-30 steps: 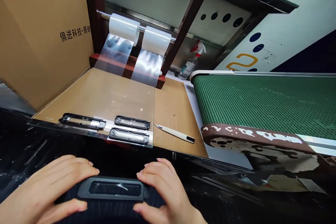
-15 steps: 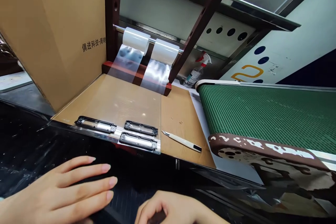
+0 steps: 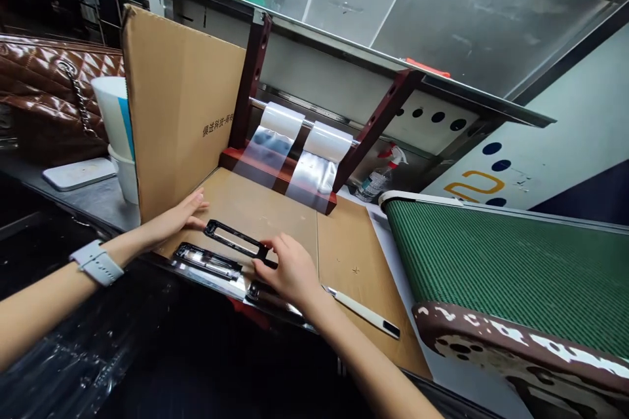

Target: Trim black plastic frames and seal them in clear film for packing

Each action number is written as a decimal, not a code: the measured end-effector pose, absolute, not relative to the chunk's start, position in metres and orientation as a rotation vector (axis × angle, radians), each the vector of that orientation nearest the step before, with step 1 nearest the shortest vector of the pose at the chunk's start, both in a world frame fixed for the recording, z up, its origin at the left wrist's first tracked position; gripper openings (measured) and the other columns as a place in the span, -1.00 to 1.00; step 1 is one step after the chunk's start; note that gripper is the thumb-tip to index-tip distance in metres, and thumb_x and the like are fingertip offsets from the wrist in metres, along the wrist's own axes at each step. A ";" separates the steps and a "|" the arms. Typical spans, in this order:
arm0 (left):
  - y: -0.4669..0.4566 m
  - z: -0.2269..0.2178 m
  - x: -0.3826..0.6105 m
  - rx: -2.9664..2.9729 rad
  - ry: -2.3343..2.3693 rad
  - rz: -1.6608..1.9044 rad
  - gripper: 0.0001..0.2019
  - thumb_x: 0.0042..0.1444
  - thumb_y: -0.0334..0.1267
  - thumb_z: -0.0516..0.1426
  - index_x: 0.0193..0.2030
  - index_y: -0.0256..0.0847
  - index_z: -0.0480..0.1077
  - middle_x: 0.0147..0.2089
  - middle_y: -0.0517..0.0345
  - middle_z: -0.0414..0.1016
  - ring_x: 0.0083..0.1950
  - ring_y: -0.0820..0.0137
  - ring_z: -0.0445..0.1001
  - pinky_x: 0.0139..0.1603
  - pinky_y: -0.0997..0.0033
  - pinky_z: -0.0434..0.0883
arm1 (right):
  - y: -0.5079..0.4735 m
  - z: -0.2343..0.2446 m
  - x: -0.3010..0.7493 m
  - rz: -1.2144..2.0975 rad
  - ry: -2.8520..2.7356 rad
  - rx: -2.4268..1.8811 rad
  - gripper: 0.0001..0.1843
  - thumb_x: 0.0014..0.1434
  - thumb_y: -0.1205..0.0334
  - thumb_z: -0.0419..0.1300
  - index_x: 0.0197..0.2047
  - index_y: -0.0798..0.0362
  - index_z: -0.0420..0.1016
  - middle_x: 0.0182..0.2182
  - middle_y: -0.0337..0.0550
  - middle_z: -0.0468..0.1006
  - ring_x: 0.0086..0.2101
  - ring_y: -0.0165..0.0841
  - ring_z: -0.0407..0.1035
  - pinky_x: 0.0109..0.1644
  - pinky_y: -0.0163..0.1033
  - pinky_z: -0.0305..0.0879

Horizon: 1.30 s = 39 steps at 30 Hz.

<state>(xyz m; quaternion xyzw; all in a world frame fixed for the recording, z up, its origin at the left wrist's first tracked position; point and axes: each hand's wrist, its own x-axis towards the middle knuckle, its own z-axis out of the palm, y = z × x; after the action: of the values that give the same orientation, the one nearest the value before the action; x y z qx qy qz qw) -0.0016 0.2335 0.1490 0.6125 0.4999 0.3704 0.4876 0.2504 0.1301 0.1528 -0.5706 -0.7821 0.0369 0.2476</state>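
In the head view, my right hand (image 3: 292,268) pinches the right end of a slim black rectangular plastic frame (image 3: 240,234). The frame is tilted slightly over the cardboard sheet (image 3: 344,262), and the board shows through its long opening. My left hand (image 3: 189,209) is open, fingers stretched out, close to the frame's left end; whether it touches cannot be made out. A second black frame (image 3: 206,259) lies on clear film along the board's front edge. Beyond it sits a third black frame (image 3: 265,294), partly covered by my right hand. A white craft knife (image 3: 363,311) lies to the right.
Two rolls of clear film (image 3: 328,141) hang on a rod behind the board. An upright cardboard panel (image 3: 181,98) stands at left, with paper cups (image 3: 113,118) beside it. A green conveyor belt (image 3: 491,268) runs at right, near a spray bottle (image 3: 376,180).
Both hands have moved from below the table edge up over the board. My right hand has taken hold of one black frame and lifted it. The camera view has shifted.
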 end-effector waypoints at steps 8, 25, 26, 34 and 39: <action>0.230 0.140 -0.005 1.255 1.137 0.791 -0.19 0.22 0.29 -0.12 0.48 -0.04 -0.27 0.41 -0.19 0.20 -0.14 0.18 0.62 -0.02 0.11 0.48 | 0.154 0.149 0.230 0.121 -2.268 -1.604 -0.75 0.12 0.23 0.33 -0.11 0.07 0.53 -0.24 -0.10 0.59 -0.17 -0.21 0.44 -0.06 -0.15 0.33; 0.234 0.141 -0.006 1.282 1.071 0.773 -0.14 0.18 0.35 -0.10 0.48 -0.04 -0.25 0.32 -0.16 0.34 -0.10 0.15 0.61 0.17 0.03 0.34 | 0.163 0.151 0.227 0.146 -2.316 -1.661 -0.76 0.15 0.21 0.32 -0.10 0.06 0.54 -0.20 -0.09 0.58 -0.16 -0.23 0.44 -0.05 -0.18 0.31; 0.235 0.141 -0.006 1.295 1.074 0.781 -0.14 0.18 0.35 -0.11 0.48 -0.05 -0.25 0.33 -0.17 0.33 -0.10 0.15 0.61 0.17 0.03 0.34 | 0.163 0.151 0.226 0.142 -2.315 -1.662 -0.76 0.15 0.21 0.32 -0.09 0.06 0.54 -0.20 -0.09 0.58 -0.16 -0.23 0.44 -0.05 -0.18 0.31; 0.253 0.121 -0.004 1.620 1.173 0.900 -0.23 0.26 0.24 -0.28 0.48 -0.18 -0.23 0.41 -0.20 0.20 0.32 0.13 0.32 0.35 0.07 0.15 | 0.149 0.174 0.239 0.064 -2.245 -1.623 -0.71 0.23 0.18 0.26 0.00 0.07 0.52 -0.20 -0.03 0.60 -0.15 -0.20 0.47 -0.04 -0.11 0.38; 0.230 0.110 -0.014 2.105 1.129 0.761 -0.36 0.24 0.18 -0.02 0.42 0.14 0.02 0.47 0.17 0.10 0.47 0.16 0.00 0.45 -0.01 -0.19 | 0.101 0.194 0.304 -0.064 -2.075 -1.613 -0.72 0.34 0.15 0.07 0.03 -0.01 0.50 -0.31 -0.07 0.60 -0.26 -0.21 0.51 -0.17 -0.13 0.45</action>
<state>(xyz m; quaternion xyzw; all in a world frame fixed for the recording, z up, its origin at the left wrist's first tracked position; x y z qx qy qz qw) -0.0144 0.2304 0.1096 0.7978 0.4277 0.2884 0.3121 0.3041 0.1008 0.1943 -0.5936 -0.7635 -0.0237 0.2533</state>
